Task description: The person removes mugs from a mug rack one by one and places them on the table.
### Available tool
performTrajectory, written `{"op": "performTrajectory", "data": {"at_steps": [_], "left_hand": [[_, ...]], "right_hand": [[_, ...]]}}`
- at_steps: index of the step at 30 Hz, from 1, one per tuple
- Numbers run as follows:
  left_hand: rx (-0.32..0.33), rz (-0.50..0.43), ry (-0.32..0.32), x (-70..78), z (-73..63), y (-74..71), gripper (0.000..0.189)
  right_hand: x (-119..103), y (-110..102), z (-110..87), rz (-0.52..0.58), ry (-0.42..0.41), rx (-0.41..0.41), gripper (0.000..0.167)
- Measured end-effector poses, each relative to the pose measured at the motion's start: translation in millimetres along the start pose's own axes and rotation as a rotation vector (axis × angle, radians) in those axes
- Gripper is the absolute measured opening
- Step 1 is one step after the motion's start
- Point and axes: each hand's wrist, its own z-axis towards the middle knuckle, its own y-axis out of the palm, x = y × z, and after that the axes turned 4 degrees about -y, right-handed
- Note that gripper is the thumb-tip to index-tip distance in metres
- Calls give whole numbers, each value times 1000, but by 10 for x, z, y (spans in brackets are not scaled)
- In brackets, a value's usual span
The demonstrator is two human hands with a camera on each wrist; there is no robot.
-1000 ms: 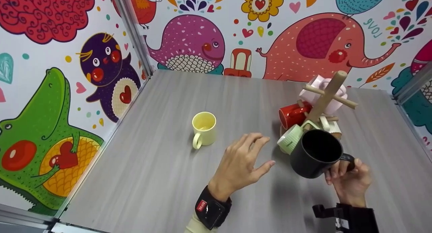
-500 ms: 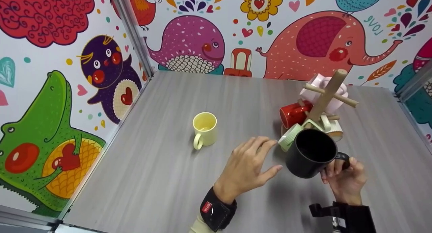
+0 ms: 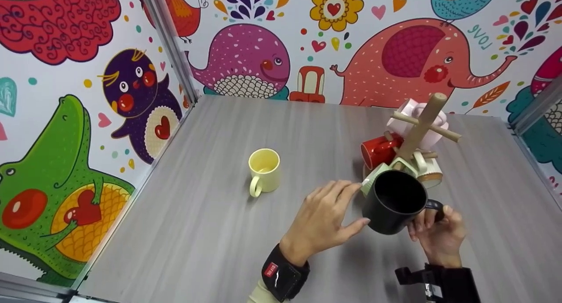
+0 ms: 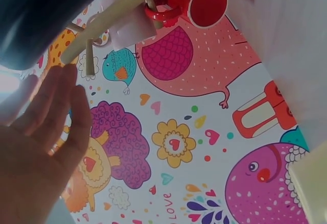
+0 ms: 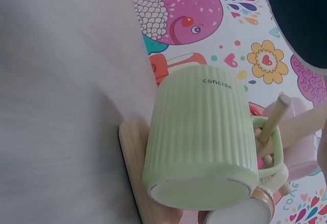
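Right of centre in the frame: black mug point(image 3: 390, 208), held above the grey worktop point(image 3: 184, 232), mouth tipped toward the head camera. Right hand point(image 3: 439, 237), lower right, has its fingers curled round the mug's handle. Left hand point(image 3: 318, 219), lower centre, fingers extended and released, thumb tip at the mug's left side; contact cannot be told.

Behind the black mug, right of frame: wooden mug tree point(image 3: 420, 126). On it, a ribbed light-green mug point(image 5: 204, 132) marked "concise", a peg through its handle; red mug point(image 3: 377, 153) to the upper left of this; white mug point(image 3: 432, 167) with tan base band, right of the post; pale pink mugware point(image 3: 432, 138) higher up, one piece or two unclear, the post partly covering it.

Yellow mug point(image 3: 264, 173) stands upright at mid-frame, well apart from the tree, handle toward the lower left. Cartoon-printed wall panels point(image 3: 369, 77) along top and left.
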Motion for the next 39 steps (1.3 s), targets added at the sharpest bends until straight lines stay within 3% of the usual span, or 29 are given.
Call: {"op": "performTrajectory", "data": {"at_steps": [12,22,39], "left_hand": [[-30,-20,17,18,13,27,69],[-16,-45,23,19,14,54,84],[-5,-235,-38,33,-19,100,107]], "right_hand": [[69,57,-5,21,27,0,42],[137,115,-11,2,19,-2,41],[243,194,54,-8,50,-90,40]]}}
